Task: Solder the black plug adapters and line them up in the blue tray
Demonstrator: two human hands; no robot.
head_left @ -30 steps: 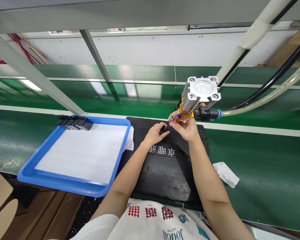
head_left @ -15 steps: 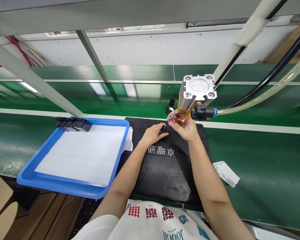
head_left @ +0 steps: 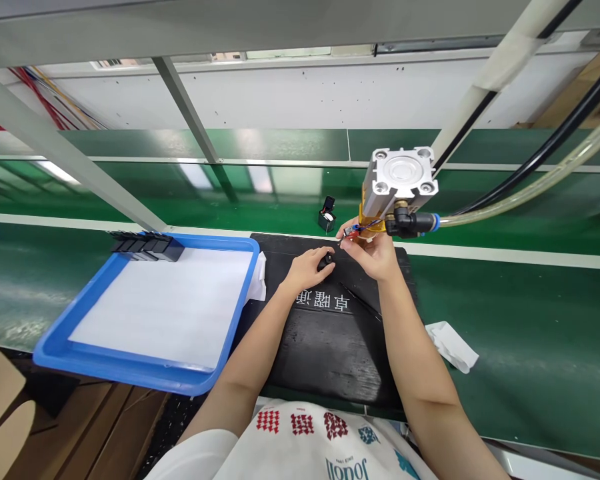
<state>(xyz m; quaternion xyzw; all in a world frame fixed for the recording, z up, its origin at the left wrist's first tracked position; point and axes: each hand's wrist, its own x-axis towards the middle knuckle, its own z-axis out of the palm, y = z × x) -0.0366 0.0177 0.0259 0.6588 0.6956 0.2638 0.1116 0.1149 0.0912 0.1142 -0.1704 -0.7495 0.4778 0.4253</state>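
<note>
My left hand (head_left: pixel 307 268) rests on the black mat (head_left: pixel 325 360), its fingers curled around a small black rounded part (head_left: pixel 326 261). Between the thumb and fingertips of my right hand (head_left: pixel 373 253) is a small part with red and blue wires (head_left: pixel 351 232). That part is held close beneath the silver air cylinder (head_left: pixel 403 173), whose orange lower body is partly hidden by my right fingers. A thin black pen-like tool (head_left: pixel 361 301) lies on the mat between my forearms.
A blue tray (head_left: pixel 220 363) lined with white paper is on the left, with several black boxes (head_left: pixel 147 247) at its back edge. A small open black box (head_left: pixel 327 217) sits on the green strip behind the mat. White paper (head_left: pixel 453 347) lies right; hoses (head_left: pixel 530 183) reach the cylinder.
The small open black box behind the mat has shifted left, away from my right hand. My right hand appears slightly further right; both hands keep their grips.
</note>
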